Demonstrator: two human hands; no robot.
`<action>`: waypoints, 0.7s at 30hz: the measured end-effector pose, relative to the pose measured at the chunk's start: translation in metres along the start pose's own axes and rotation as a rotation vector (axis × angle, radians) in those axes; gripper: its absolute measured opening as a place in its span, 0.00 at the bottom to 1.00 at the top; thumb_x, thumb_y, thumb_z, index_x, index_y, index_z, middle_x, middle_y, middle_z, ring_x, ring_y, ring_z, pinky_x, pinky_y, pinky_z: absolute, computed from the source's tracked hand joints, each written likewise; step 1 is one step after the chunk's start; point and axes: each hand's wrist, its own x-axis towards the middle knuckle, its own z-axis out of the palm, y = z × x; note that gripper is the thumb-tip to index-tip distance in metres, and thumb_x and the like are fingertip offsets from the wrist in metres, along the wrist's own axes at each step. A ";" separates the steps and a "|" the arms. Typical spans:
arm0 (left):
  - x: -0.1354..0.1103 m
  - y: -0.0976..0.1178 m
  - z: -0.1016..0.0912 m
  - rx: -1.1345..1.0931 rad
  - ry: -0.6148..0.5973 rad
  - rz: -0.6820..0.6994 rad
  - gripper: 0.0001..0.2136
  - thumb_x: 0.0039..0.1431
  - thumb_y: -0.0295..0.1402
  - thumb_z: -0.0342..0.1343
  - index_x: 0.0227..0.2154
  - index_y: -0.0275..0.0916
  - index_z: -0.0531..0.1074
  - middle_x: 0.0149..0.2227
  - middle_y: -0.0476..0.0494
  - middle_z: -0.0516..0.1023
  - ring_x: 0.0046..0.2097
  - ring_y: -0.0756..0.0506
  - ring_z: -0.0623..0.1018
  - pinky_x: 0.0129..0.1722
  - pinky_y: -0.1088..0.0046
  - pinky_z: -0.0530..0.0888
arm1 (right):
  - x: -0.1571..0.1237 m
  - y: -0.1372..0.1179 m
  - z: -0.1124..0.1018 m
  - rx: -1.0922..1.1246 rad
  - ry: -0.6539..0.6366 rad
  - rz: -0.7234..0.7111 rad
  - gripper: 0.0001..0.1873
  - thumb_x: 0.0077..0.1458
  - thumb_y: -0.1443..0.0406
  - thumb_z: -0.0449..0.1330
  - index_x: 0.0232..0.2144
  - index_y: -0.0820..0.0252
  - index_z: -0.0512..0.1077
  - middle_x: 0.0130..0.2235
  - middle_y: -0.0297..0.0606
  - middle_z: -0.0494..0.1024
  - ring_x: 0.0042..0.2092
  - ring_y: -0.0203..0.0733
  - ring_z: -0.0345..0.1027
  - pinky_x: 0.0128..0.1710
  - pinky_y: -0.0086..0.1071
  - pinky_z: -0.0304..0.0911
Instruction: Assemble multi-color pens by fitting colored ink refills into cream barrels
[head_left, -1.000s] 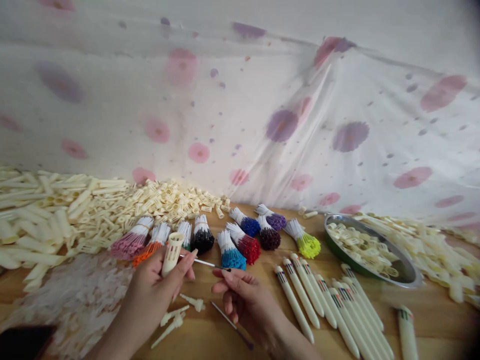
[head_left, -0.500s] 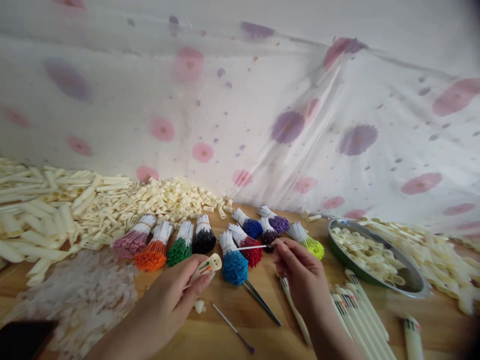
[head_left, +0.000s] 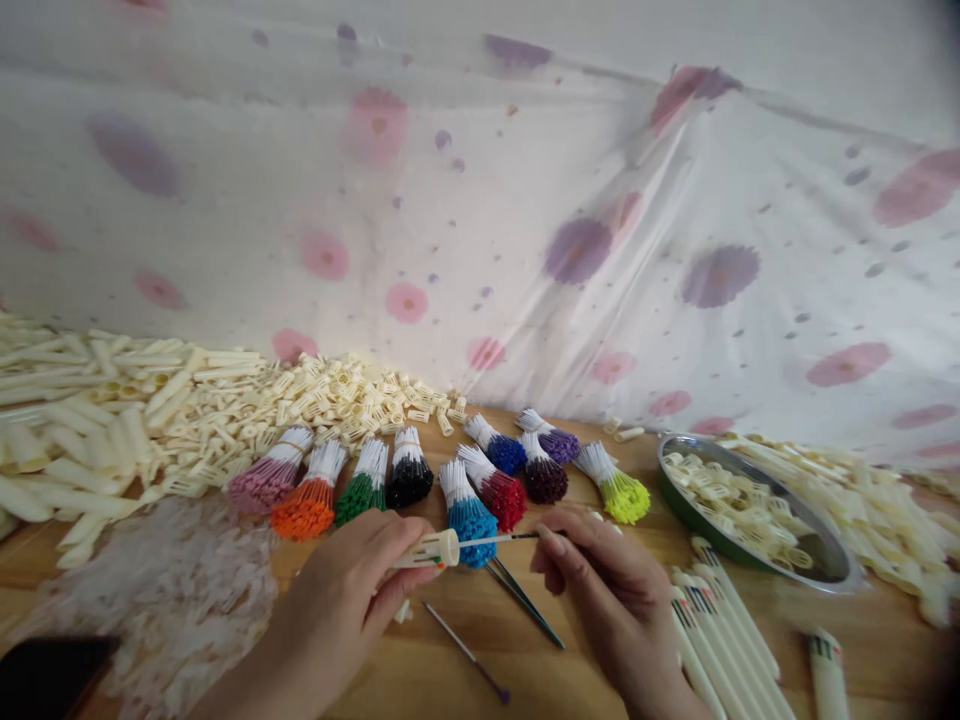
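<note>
My left hand is closed around a cream slotted pen barrel, its open end facing right; bits of orange and green show in the slots. Between the thumb and fingertips of my right hand is a thin pen refill, white along its length and dark at the held end. The white tip meets the barrel's mouth; whether it is inside I cannot tell. Behind it stands a bundle of light blue refills. Below lie tweezers and a single purple-ended refill.
More refill bundles, including red, black and orange, sit behind my hands. Cream parts heap at left. At right are a metal-rimmed tray of slotted parts and several filled pens. A dark phone-like object lies front left.
My right hand has lowered the refill, bringing its white tip to the barrel's mouth. My left hand has turned the barrel to face right and moved it slightly right.
</note>
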 end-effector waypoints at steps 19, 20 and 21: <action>0.000 0.003 -0.003 0.005 -0.029 -0.024 0.09 0.64 0.35 0.45 0.39 0.40 0.69 0.33 0.42 0.77 0.34 0.43 0.77 0.31 0.69 0.73 | 0.000 0.002 -0.005 -0.174 -0.014 -0.113 0.06 0.57 0.67 0.56 0.34 0.56 0.74 0.24 0.34 0.73 0.23 0.35 0.65 0.23 0.26 0.62; 0.001 0.004 -0.003 0.010 -0.035 -0.022 0.10 0.64 0.35 0.44 0.39 0.40 0.69 0.33 0.42 0.77 0.34 0.43 0.77 0.31 0.69 0.73 | 0.000 0.001 -0.005 -0.188 -0.011 -0.134 0.06 0.57 0.68 0.56 0.34 0.55 0.73 0.24 0.33 0.73 0.22 0.34 0.65 0.22 0.26 0.61; 0.001 0.004 -0.003 0.017 -0.038 -0.016 0.10 0.64 0.35 0.44 0.38 0.39 0.69 0.32 0.42 0.76 0.33 0.43 0.77 0.30 0.69 0.73 | 0.000 -0.001 -0.004 -0.203 -0.013 -0.159 0.06 0.56 0.68 0.56 0.34 0.55 0.73 0.24 0.33 0.73 0.22 0.34 0.65 0.22 0.25 0.61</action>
